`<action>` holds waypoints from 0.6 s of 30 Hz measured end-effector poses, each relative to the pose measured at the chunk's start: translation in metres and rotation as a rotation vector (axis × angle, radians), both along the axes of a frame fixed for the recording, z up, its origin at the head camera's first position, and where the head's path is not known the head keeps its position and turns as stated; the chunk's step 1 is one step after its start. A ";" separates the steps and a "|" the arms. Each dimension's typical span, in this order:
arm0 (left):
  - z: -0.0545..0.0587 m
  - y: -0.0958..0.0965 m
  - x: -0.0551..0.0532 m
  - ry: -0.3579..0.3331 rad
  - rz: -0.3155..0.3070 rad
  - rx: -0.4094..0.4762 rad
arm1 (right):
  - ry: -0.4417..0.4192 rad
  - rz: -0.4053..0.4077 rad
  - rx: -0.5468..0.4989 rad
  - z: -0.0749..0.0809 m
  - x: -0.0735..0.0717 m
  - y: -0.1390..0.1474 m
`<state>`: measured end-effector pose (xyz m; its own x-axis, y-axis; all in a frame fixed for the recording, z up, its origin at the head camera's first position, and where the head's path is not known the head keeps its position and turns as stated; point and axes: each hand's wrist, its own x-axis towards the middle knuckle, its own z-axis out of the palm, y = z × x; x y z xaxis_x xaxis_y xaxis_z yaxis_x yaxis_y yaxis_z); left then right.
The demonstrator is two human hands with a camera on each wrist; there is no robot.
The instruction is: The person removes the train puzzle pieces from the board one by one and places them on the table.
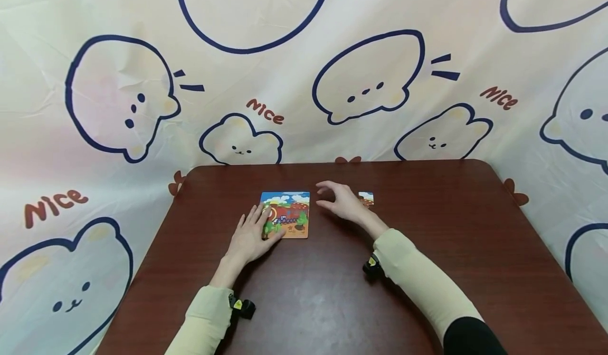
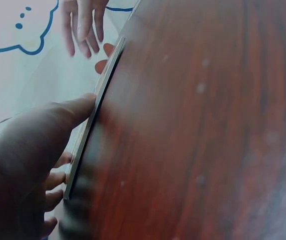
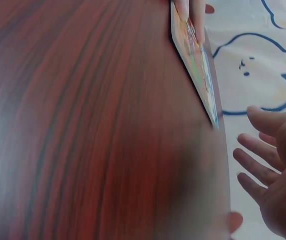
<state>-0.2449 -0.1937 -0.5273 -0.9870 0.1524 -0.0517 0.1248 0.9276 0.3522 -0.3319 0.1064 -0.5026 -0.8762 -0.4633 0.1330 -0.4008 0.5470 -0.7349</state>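
Observation:
A square picture board [image 1: 298,219] with a bright cartoon scene of blue sky, clouds and red shapes lies flat on the brown table [image 1: 304,302]. My left hand [image 1: 248,237] rests on its left side, fingers spread over the edge and thumb on the lower border. In the left wrist view, the thumb [image 2: 77,107] touches the board's near edge. Just right of the board hovers my right hand [image 1: 343,202], holding nothing, its fingers loosely bent and apart. Partly behind that hand is a small picture piece [image 1: 366,197], with sky above and brown below.
A pale curtain [image 1: 304,70] printed with cartoon bears hangs behind the table and along both sides. Dark wrist cameras [image 1: 243,307] sit on both sleeves. The table's far edge runs a short way behind the board.

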 end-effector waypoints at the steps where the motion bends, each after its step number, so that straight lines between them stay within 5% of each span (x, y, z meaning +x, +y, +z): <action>1: 0.000 0.000 0.000 -0.002 0.002 0.001 | -0.006 0.010 -0.007 0.000 0.000 -0.005; 18: -0.001 0.000 0.002 0.016 -0.004 0.005 | -0.081 -0.016 -0.041 -0.009 -0.006 -0.068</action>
<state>-0.2433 -0.1938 -0.5284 -0.9871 0.1565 -0.0346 0.1342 0.9252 0.3550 -0.3374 0.0384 -0.5119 -0.8920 -0.4449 0.0800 -0.3308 0.5219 -0.7863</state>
